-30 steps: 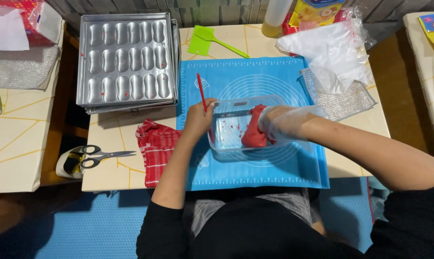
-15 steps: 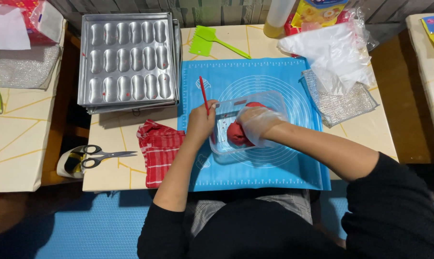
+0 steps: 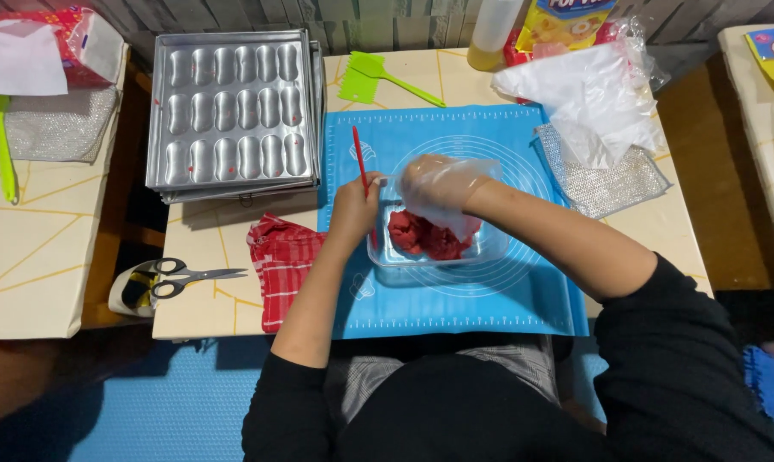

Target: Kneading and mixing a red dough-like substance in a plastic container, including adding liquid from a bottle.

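A clear plastic container (image 3: 489, 248) sits on the blue silicone mat (image 3: 455, 299) and holds a lump of red dough (image 3: 425, 237). My left hand (image 3: 354, 205) grips a thin red stick (image 3: 360, 160) at the container's left rim. My right hand (image 3: 442, 186), covered by a clear plastic glove, hovers over the container's far side, just above the dough, fingers curled with nothing clearly in them.
A metal mould tray (image 3: 233, 111) with several oval cavities lies at the back left. A red checked cloth (image 3: 280, 261) and scissors (image 3: 186, 278) lie left of the mat. A green spatula (image 3: 378, 73), plastic bags (image 3: 596, 107) and a mesh pad (image 3: 605, 171) are behind.
My gloved right hand has lifted out of the container and off the dough, moving up and to the left. The left hand stayed at the rim with the red stick.
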